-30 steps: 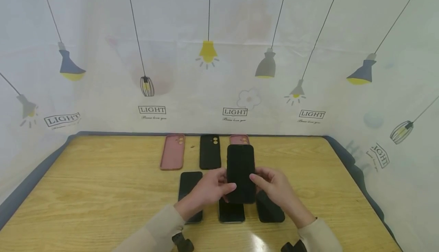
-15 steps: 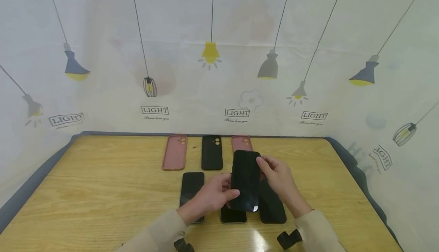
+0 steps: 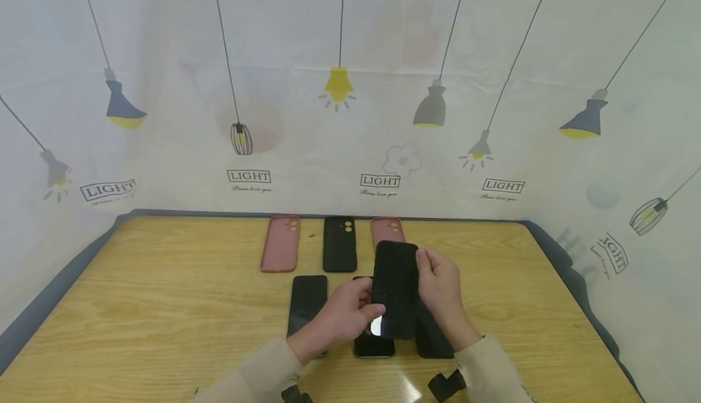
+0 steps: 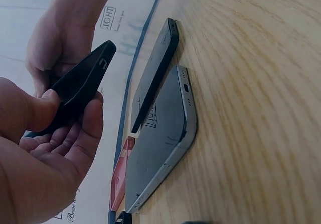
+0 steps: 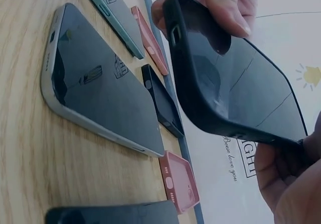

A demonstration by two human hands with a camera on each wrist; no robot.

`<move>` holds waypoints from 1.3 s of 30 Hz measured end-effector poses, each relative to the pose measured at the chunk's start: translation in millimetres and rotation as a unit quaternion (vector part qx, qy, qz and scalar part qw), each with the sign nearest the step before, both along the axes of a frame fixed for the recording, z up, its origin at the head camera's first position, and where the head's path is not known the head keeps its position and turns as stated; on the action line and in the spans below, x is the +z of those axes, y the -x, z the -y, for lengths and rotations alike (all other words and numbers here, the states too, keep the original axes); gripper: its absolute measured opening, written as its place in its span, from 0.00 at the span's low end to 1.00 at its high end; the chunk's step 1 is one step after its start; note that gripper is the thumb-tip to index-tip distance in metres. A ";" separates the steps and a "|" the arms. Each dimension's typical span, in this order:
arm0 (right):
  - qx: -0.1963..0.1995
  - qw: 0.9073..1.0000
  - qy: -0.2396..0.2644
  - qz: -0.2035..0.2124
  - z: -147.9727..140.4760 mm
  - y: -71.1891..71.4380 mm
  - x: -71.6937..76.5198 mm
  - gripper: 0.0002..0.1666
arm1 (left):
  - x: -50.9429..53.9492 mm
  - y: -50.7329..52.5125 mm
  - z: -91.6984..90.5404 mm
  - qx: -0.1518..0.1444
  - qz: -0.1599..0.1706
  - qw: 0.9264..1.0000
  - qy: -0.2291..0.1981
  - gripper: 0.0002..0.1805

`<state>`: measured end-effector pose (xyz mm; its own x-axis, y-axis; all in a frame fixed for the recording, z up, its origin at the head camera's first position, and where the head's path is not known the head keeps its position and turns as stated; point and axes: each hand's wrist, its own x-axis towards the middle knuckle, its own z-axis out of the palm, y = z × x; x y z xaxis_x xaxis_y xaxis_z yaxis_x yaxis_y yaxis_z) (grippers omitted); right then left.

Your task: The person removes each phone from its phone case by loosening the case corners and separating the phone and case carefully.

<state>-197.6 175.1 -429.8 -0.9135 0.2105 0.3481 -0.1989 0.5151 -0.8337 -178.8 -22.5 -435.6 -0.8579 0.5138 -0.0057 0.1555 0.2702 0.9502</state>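
Note:
Both hands hold up a smartphone in a black case, tilted with its dark screen toward me. My left hand grips its lower left edge, thumb on the front and fingers behind. At the upper right edge, my right hand pinches the case. The right wrist view shows the black rim running around the glass, with a port cut-out at the near end. Below lie a left phone, a silver-edged middle phone partly hidden by the held one, and a right phone, partly covered.
Along the table's back edge lie a pink phone case, a black phone case and a second pink case, partly hidden by the held phone. A printed cloth hangs behind the wooden table.
My right hand has shifted from the phone's lower right side up to its upper right edge. The phone has moved slightly right and nearer. My left hand keeps its grip.

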 end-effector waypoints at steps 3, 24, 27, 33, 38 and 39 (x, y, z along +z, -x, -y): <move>-0.004 1.000 0.012 -0.005 0.5 -0.4 -1.5 0.25 | -0.5 -0.6 -0.9 0.006 -0.005 1.000 0.007 0.01; 0.028 0.976 0.200 0.079 -2.5 -0.4 0.4 0.23 | -5.0 5.8 -0.5 0.014 0.012 1.000 0.011 0.11; 0.032 0.972 0.216 0.085 -3.5 -0.2 -0.4 0.23 | -5.6 5.5 -0.4 0.010 0.008 1.000 0.011 0.10; 0.055 0.953 0.281 0.099 -3.9 -1.4 -1.7 0.24 | -6.0 3.8 -3.0 0.019 -0.022 0.999 0.028 0.09; 0.067 0.932 0.336 0.117 -4.8 -2.1 -1.2 0.22 | -5.2 3.1 -4.8 0.027 -0.040 0.998 0.038 0.08; 0.068 0.928 0.344 0.123 -5.3 -1.9 -1.0 0.21 | -5.0 3.2 -4.6 0.026 -0.038 0.998 0.036 0.09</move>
